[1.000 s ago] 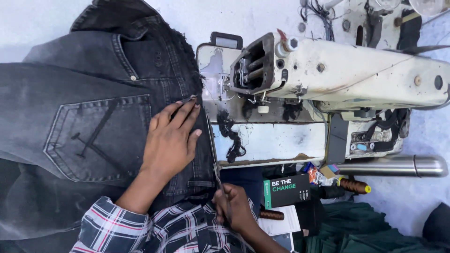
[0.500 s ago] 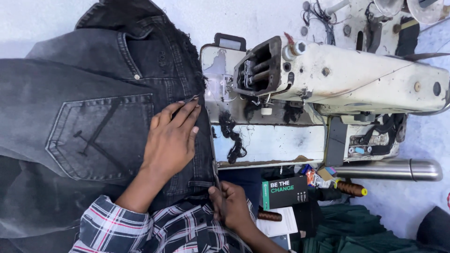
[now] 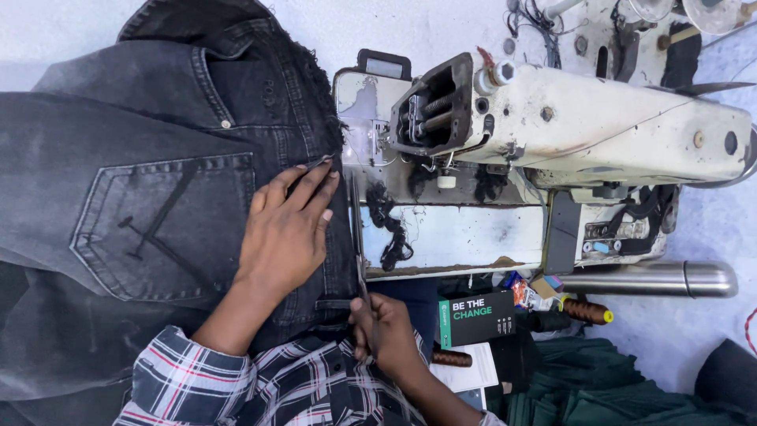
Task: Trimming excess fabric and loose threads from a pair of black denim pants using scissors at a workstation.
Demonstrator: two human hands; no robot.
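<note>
At nine o'clock from the sewing machine [image 3: 568,134], dark grey jeans [image 3: 118,181] lie spread across the work surface, back pocket [image 3: 169,225] facing up. Left hand [image 3: 288,233] lies flat on the denim, palm down, fingers together and stretched toward twelve o'clock, pinning the cloth right along its edge; it grips nothing, just presses. Right hand [image 3: 386,331] sits at five o'clock from the left one, curled shut around the handles of a pair of scissors [image 3: 359,252]. Blades run up toward twelve o'clock, hugging the right edge of the jeans, just beside the left hand's little finger; whether the blades are parted, I cannot tell. Frayed fringe shows along the waistband [image 3: 315,87] at the top. Black thread scraps [image 3: 390,229] lie on the machine bed at three o'clock from the left hand. Further toward four o'clock, a dark box with green stripe [image 3: 477,318], a brown thread spool [image 3: 587,312] and a steel flask [image 3: 654,278] lying on its side. Plaid sleeve [image 3: 205,375] covers the left forearm at six o'clock.
</note>
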